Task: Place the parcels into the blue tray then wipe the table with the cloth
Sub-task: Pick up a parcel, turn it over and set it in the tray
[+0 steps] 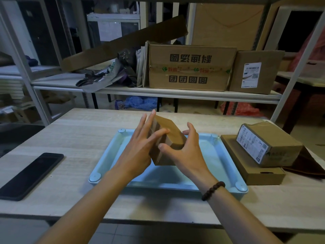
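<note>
A brown cardboard parcel (pixel 171 133) is tilted above the light blue tray (pixel 109 155) in the middle of the table. My right hand (pixel 184 154) grips its right side and near corner. My left hand (pixel 142 147) lies flat against its left face, fingers spread. Right of the tray, a small labelled parcel (pixel 269 143) sits on top of a flat brown parcel (pixel 253 166). A dark brown cloth (pixel 309 164) lies partly under them at the table's right edge.
A black phone (pixel 31 176) lies on the left of the wooden table (pixel 73 138). Behind the table stands a metal shelf (pixel 158 93) with large cardboard boxes (pixel 190 67) and crumpled bags.
</note>
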The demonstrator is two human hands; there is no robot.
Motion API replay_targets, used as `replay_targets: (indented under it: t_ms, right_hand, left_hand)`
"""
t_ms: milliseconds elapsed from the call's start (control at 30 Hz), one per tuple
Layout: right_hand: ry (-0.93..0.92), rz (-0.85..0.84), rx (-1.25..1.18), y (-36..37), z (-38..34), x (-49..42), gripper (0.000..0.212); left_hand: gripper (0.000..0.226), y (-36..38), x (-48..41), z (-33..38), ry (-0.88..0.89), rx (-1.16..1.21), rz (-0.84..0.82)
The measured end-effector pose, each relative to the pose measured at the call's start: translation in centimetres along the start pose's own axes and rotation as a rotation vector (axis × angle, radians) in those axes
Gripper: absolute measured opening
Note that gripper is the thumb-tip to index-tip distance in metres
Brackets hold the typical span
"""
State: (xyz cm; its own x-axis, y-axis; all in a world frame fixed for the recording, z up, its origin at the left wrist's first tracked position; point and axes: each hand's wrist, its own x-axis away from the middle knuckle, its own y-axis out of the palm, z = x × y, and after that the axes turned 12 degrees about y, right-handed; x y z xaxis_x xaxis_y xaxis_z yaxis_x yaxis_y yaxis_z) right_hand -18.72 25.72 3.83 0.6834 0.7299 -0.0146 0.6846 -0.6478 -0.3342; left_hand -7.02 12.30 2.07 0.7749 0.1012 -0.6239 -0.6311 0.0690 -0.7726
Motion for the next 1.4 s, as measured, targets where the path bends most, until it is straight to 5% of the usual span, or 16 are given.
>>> replay_targets:
  t_ms: [133, 267, 367, 433, 500, 600, 867, 1033, 1133, 1267, 1400]
  right_hand:
    - [0.059, -0.014, -0.176, -0.1, 0.4, -0.8, 0.099]
    - [0.098, -0.091, -0.434, -0.5, 0.9, -1.4, 0.095]
    - [0.066, -0.180, -0.519, -0.5, 1.1, -1.3, 0.093]
    - [0.043, -0.210, -0.474, -0.2, 1.3, -1.1, 0.086]
    - [0.034, -0.228, -0.399, -0.2, 1.4, -1.1, 0.082]
    - [0.053, -0.235, -0.292, -0.5, 1.4, -1.0, 0.094]
    - [0.001, -0.156, -0.244, -1.0, 0.1, -1.0, 0.104]
    - [-0.102, -0.054, -0.124, -0.4, -0.9, -0.1, 0.128]
    - [-0.084, 0.009, -0.083, -0.3, -1.1, -0.3, 0.108]
    - [0.005, -0.006, -0.264, -1.1, -0.5, -0.9, 0.091]
    - [0.110, -0.080, -0.539, -1.9, 0.5, -1.7, 0.079]
  left_hand:
    - [0.119, 0.2, 0.0, 0.3, -0.219, 0.265, 0.184]
    - [0.092, -0.2, -0.5, 0.9, -0.722, 0.863, 0.364]
    - [0.120, -0.4, -0.8, 0.7, -0.842, 1.230, 0.215]
    - [0.105, -0.3, -0.9, 1.4, -0.782, 1.311, 0.162]
    - [0.090, -0.1, -1.0, 1.7, -0.762, 1.326, 0.220]
    - [0.103, -0.1, -0.9, 1.2, -0.747, 1.306, 0.298]
    - [0.104, -0.5, -0.6, 1.1, -0.580, 0.866, 0.224]
    - [0.101, -0.1, -0.7, 1.9, -0.417, 0.493, 0.228]
    - [0.110, 0.1, -0.7, 2.3, -0.323, 0.288, 0.206]
    - [0.106, -0.6, -0.3, 2.2, -0.354, 0.358, 0.212]
    - [0.101, -1.1, 0.2, 0.6, -0.690, 0.760, 0.338]
